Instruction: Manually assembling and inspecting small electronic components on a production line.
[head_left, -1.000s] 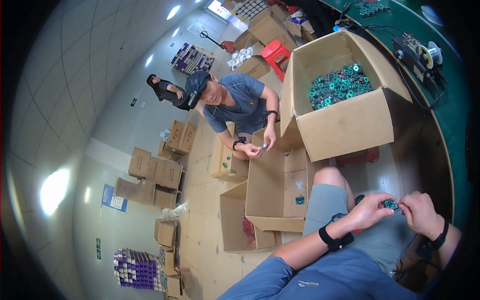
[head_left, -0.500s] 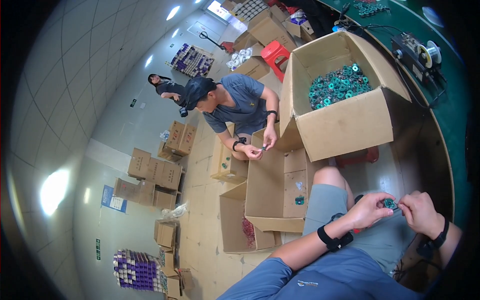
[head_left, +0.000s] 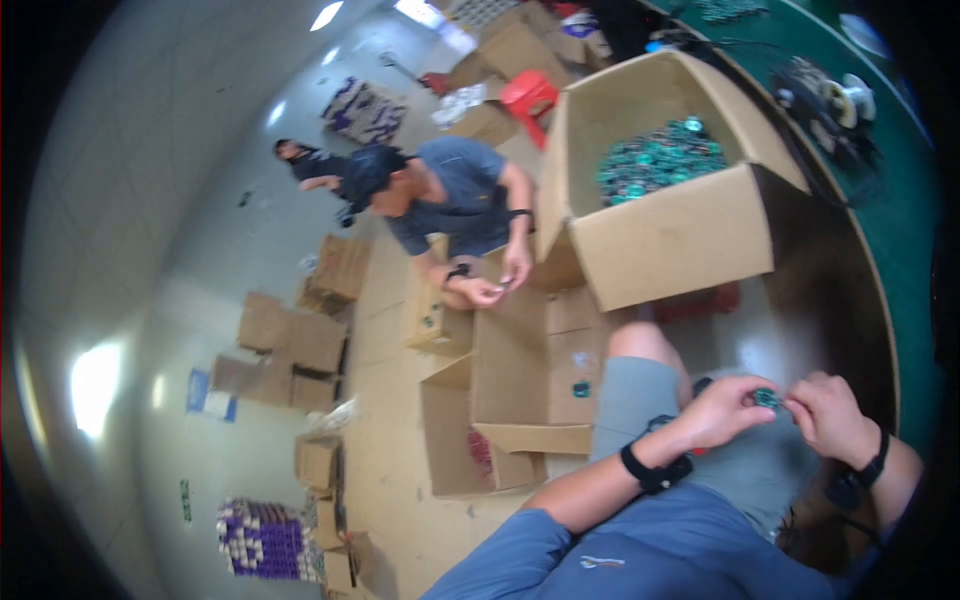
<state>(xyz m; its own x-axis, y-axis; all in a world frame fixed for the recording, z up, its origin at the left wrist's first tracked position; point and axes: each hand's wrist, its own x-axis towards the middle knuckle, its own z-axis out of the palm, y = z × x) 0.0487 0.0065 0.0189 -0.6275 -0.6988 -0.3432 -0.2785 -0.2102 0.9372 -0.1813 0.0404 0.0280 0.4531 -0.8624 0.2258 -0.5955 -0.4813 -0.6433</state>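
Note:
My left hand (head_left: 726,410) pinches a small green ring-like part (head_left: 766,398) that looks like a circuit board, above my lap. Close by on its right, my right hand (head_left: 832,420) is closed, its fingertips at the part's edge. Whatever those fingers grip is too blurred to make out. A large cardboard box (head_left: 672,255) stands beyond my knees, with a heap of similar green parts (head_left: 655,165) in it. Left of my knee is a lower open carton (head_left: 510,350), where one green part (head_left: 581,389) lies on the bottom.
Red pieces (head_left: 480,452) lie in a smaller carton (head_left: 450,420). A co-worker (head_left: 450,195) sits across the carton, handling a small item. On the green bench (head_left: 900,230) at right stand a wire spool (head_left: 850,98) and a dark device. A red stool (head_left: 528,98) is behind.
The view has shifted and blurred slightly, so the scene sits further left. Both my hands stay together at the green part. The co-worker keeps much the same pose.

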